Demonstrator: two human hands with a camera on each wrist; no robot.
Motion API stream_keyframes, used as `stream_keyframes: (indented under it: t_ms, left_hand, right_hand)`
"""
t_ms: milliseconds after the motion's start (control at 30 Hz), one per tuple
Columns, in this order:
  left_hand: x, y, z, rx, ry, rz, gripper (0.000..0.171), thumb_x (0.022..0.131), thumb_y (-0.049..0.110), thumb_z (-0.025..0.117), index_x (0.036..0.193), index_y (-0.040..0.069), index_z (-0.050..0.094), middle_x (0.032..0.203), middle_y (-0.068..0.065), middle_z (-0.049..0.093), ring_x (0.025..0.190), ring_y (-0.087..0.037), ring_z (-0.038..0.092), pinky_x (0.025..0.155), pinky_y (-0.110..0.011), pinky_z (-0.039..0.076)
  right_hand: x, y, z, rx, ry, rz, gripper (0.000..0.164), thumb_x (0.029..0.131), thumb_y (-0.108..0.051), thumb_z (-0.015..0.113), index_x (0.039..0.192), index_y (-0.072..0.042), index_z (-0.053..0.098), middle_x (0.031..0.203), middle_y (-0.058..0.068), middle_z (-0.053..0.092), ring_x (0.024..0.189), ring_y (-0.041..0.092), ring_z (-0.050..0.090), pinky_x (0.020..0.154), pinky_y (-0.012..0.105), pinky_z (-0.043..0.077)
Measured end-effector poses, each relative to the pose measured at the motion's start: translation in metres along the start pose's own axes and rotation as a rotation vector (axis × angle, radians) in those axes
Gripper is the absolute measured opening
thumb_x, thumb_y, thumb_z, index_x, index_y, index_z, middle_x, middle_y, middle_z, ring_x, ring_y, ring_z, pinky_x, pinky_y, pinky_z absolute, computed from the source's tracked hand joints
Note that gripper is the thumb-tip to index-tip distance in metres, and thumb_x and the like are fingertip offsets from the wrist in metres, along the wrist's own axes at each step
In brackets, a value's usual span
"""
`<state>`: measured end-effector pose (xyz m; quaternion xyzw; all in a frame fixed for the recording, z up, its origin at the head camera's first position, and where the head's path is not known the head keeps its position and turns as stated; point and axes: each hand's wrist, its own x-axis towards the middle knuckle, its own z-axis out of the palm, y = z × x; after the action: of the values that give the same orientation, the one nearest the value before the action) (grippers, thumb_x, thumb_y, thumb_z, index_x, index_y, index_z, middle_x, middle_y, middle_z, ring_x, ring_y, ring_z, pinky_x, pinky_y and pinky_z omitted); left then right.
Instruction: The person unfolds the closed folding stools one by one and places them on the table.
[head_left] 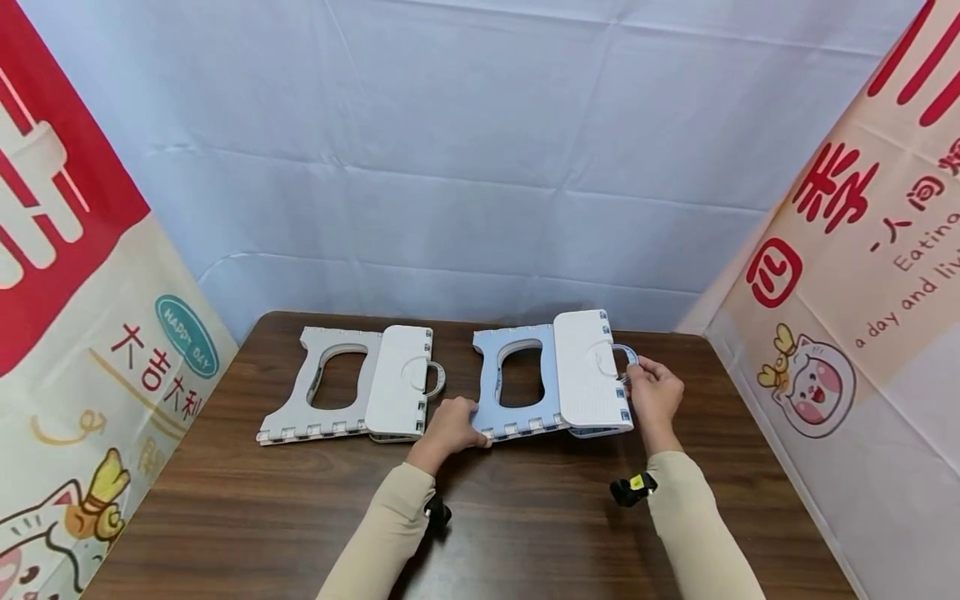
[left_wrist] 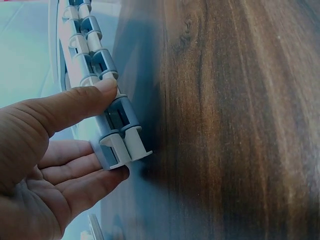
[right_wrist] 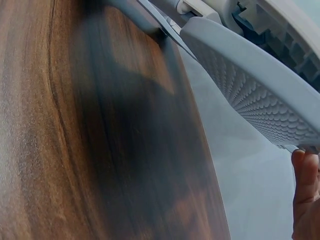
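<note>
A blue and white folding step stool (head_left: 517, 408) lies folded on the table, its blue leg part to the left and its white top to the right. My left hand (head_left: 452, 425) grips the near-left corner of the blue part. In the left wrist view, the thumb (left_wrist: 82, 102) presses on the hinged edge (left_wrist: 102, 65) and the fingers are at the corner's other side. On the right, my right hand (head_left: 655, 396) pinches the stool's curved carry handle (head_left: 624, 350). The right wrist view shows the dotted panel (right_wrist: 255, 100) raised off the table, with only some fingers visible.
A grey and white folding stool (head_left: 337, 421) lies folded to the left, its handle (head_left: 437, 379) near my left hand. Both rest on a dark wooden table (head_left: 540, 517). A pale cloth (head_left: 450, 208) hangs behind, and printed banners (head_left: 847, 317) stand at both sides.
</note>
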<state>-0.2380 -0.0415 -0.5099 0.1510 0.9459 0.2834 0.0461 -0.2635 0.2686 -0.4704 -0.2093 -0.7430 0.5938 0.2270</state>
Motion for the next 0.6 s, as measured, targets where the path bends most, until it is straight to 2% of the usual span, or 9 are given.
stream_keyframes:
  t_ms: [133, 300, 400, 600]
  left_hand:
    - [-0.001, 0.001, 0.001, -0.006, 0.004, -0.004, 0.06, 0.062, 0.03, 0.087, 0.109, 0.0, 0.067, 0.099, -0.012, 0.066, 0.082, -0.021, 0.06, 0.069, -0.033, 0.048]
    - [-0.001, -0.001, 0.001, -0.013, 0.004, 0.0, 0.057, 0.061, 0.031, 0.087, 0.106, 0.001, 0.067, 0.093, -0.008, 0.065, 0.076, -0.018, 0.058, 0.066, -0.032, 0.048]
    - [0.001, -0.002, 0.0, -0.019, 0.003, -0.001, 0.05, 0.06, 0.03, 0.088, 0.097, 0.004, 0.068, 0.083, -0.003, 0.063, 0.068, -0.015, 0.054, 0.062, -0.03, 0.046]
    - [0.002, -0.002, 0.0, -0.027, 0.004, -0.012, 0.039, 0.058, 0.027, 0.088, 0.083, 0.008, 0.064, 0.073, 0.002, 0.057, 0.062, -0.013, 0.049, 0.058, -0.028, 0.043]
  right_hand:
    - [0.001, -0.001, -0.001, 0.013, -0.018, 0.007, 0.03, 0.088, -0.013, 0.061, 0.112, 0.004, 0.064, 0.079, 0.005, 0.063, 0.054, 0.006, 0.055, 0.048, 0.017, 0.046]
    - [0.001, -0.007, -0.001, 0.03, -0.029, 0.004, 0.031, 0.088, -0.013, 0.062, 0.113, 0.005, 0.063, 0.077, 0.003, 0.063, 0.053, 0.006, 0.055, 0.048, 0.017, 0.046]
    - [0.0, -0.01, 0.0, 0.049, -0.035, 0.006, 0.031, 0.088, -0.012, 0.062, 0.113, 0.006, 0.063, 0.075, 0.001, 0.062, 0.052, 0.006, 0.054, 0.047, 0.017, 0.046]
    - [-0.002, -0.019, 0.0, 0.096, -0.054, 0.023, 0.031, 0.088, -0.01, 0.062, 0.114, 0.007, 0.062, 0.078, 0.004, 0.063, 0.052, 0.006, 0.053, 0.045, 0.017, 0.045]
